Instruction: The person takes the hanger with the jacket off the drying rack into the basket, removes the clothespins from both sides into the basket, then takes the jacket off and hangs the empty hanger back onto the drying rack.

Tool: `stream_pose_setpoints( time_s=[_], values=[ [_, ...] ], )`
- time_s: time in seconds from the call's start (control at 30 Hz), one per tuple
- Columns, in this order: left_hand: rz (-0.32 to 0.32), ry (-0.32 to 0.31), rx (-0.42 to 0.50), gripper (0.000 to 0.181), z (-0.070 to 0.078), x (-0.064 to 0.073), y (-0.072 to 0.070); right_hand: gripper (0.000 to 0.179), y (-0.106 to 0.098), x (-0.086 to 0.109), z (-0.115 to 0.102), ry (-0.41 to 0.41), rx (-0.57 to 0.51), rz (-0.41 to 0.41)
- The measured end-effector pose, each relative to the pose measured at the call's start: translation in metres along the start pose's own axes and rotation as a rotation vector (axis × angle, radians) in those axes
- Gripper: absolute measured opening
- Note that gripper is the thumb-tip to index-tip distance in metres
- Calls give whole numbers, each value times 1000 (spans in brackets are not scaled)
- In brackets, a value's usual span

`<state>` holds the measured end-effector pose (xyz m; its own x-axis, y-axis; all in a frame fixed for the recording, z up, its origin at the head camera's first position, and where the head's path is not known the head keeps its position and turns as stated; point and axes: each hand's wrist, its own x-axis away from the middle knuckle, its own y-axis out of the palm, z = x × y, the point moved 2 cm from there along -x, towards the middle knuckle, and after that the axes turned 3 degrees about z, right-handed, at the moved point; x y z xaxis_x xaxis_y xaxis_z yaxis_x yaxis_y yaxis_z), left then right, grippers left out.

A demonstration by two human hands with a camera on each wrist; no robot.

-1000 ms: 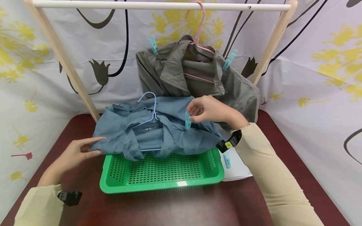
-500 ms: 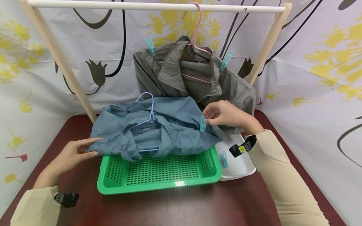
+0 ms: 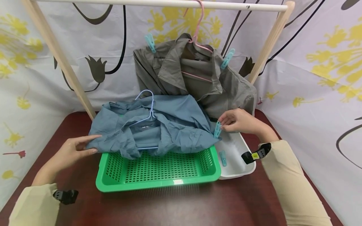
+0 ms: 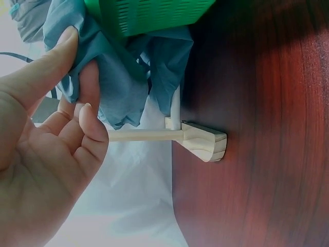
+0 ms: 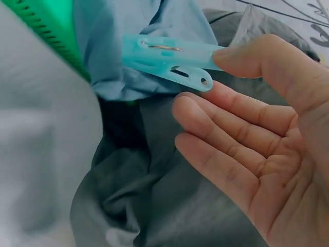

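Observation:
A blue shirt (image 3: 181, 133) with a light-blue hanger (image 3: 152, 108) in its collar lies across the back of a green basket (image 3: 158, 185). At the shirt's left end, my left hand (image 3: 68, 153) pinches the cloth between thumb and finger; the left wrist view shows the thumb (image 4: 64, 49) on top of the fold. My right hand (image 3: 243, 122) holds a turquoise clothespin (image 3: 217, 130) by its handle end, between thumb and index finger. The clothespin's other end is at the shirt's right edge, overlapping the blue cloth in the right wrist view.
A grey shirt (image 3: 237, 88) hangs behind on a pink hanger (image 3: 199, 23), with two turquoise clothespins on its shoulders. The white rail (image 3: 135, 3) crosses above on wooden legs. Right of the basket, a white tray (image 3: 237, 157) holds another clothespin (image 3: 223, 158).
My right hand has moved right and slightly down with the clothespin, from over the shirt's right half to its right edge. The left hand stays on the shirt's left end.

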<state>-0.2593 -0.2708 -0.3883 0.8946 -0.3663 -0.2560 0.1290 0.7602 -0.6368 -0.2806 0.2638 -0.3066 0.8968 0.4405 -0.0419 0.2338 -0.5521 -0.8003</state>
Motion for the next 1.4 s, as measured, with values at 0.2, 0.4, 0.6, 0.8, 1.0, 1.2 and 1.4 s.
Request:
stream_pose_setpoints(
  time_s=[0.2, 0.4, 0.6, 0.8, 1.0, 1.2, 1.4],
  values=[
    [1, -5, -12, 45, -1, 1, 1, 21, 1, 9, 12, -6, -20, 16],
    [-4, -12, -4, 46, -4, 3, 1, 19, 1, 19, 22, 27, -24, 31],
    [-3, -19, -16, 46, -5, 4, -1, 21, 7, 28, 31, 65, -42, 3],
    [-6, -23, -23, 45, -3, -1, 1, 23, 22, 32, 50, 112, -66, -95],
    [4, -35, -35, 45, -4, -3, 1, 17, 35, 32, 66, 111, -14, -189],
    [5, -51, -29, 45, -4, -1, 0, 17, 44, 27, 74, 115, 58, -272],
    [7, -56, -32, 45, -4, -1, 1, 14, 56, 23, 82, 114, 34, -348]
  ],
)
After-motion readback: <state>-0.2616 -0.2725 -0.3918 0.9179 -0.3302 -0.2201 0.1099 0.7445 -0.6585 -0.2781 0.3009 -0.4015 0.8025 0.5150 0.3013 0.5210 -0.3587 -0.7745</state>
